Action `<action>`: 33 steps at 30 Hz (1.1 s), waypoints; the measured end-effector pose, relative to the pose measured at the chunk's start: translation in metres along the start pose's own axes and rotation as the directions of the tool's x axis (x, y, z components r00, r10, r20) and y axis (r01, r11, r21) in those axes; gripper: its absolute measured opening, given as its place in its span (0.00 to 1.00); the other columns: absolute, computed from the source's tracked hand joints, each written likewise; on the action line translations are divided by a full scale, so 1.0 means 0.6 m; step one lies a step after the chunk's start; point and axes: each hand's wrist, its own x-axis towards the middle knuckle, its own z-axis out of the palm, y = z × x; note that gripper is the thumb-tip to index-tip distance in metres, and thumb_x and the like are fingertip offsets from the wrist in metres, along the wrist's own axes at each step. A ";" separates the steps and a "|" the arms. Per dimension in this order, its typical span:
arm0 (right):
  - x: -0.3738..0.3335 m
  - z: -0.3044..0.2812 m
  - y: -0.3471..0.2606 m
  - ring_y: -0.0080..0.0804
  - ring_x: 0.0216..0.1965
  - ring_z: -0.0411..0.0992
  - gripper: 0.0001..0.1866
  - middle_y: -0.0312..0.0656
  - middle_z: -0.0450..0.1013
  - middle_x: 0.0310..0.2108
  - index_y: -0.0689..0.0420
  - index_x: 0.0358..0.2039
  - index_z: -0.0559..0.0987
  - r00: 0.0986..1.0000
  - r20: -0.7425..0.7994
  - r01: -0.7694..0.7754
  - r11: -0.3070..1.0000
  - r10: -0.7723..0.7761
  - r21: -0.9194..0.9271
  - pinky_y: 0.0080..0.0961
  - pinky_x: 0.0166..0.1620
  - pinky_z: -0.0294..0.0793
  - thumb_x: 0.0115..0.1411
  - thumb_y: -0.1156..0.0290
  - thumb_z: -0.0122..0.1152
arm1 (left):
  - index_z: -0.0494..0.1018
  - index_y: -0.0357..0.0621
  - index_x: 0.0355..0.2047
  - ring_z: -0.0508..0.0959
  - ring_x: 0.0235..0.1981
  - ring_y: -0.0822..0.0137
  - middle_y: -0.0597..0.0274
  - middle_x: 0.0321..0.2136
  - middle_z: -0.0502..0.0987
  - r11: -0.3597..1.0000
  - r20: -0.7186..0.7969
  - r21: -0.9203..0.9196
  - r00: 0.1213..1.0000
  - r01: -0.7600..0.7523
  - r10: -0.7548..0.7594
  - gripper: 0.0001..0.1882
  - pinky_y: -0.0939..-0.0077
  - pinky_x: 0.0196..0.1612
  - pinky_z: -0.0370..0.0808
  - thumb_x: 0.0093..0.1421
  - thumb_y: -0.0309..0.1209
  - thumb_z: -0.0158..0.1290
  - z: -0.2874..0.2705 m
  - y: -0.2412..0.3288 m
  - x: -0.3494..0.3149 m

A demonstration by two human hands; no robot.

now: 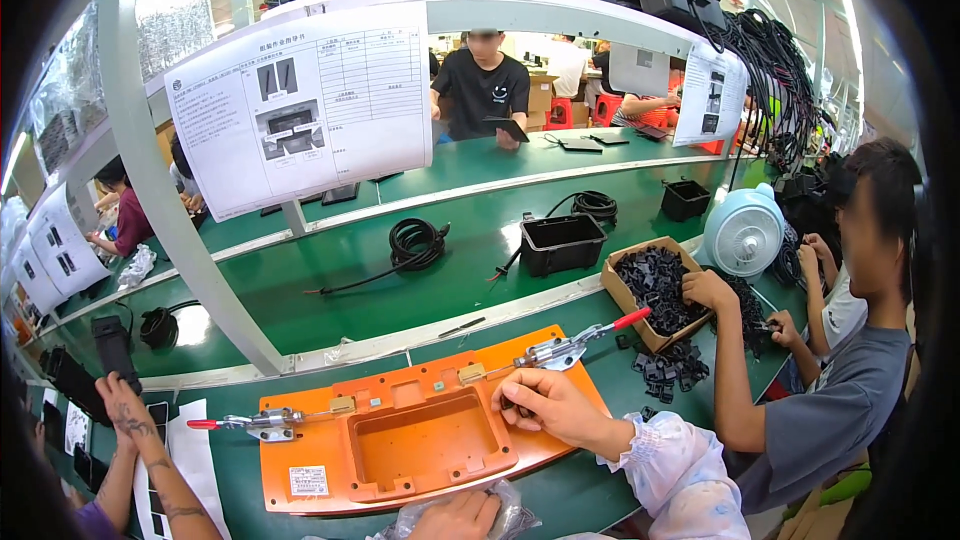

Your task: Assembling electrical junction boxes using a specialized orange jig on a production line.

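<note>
My right hand [560, 410] is closed around small black plastic pieces [516, 408], partly hidden by its fingers. It hovers over the right side of an orange fixture [285, 440] that has a rectangular recess. At the lower edge, my left hand [455, 518] has its fingers curled on a crumpled clear plastic bag [515, 510]; what lies inside is hidden. A toggle clamp [560, 350] with a red handle sits at the fixture's right, and another toggle clamp [270, 424] at its left.
A cardboard box [655, 285] of small black parts stands right, with a loose pile [670, 372] before it. A co-worker's hand [708, 290] reaches into the box. Another person's tattooed arms are at left. Beyond the rail lie a coiled cable [415, 245] and a black bin [562, 245].
</note>
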 end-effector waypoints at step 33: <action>-0.007 0.026 -0.018 0.24 0.30 0.76 0.15 0.51 0.76 0.48 0.65 0.55 0.70 0.998 -0.055 -0.029 0.999 0.029 -0.014 0.16 0.30 0.74 0.68 0.79 0.52 | 0.71 0.34 0.43 0.79 0.39 0.59 0.54 0.36 0.75 1.000 0.013 0.004 1.000 0.021 -0.021 0.16 0.71 0.37 0.79 0.54 0.29 0.50 0.012 0.005 -0.009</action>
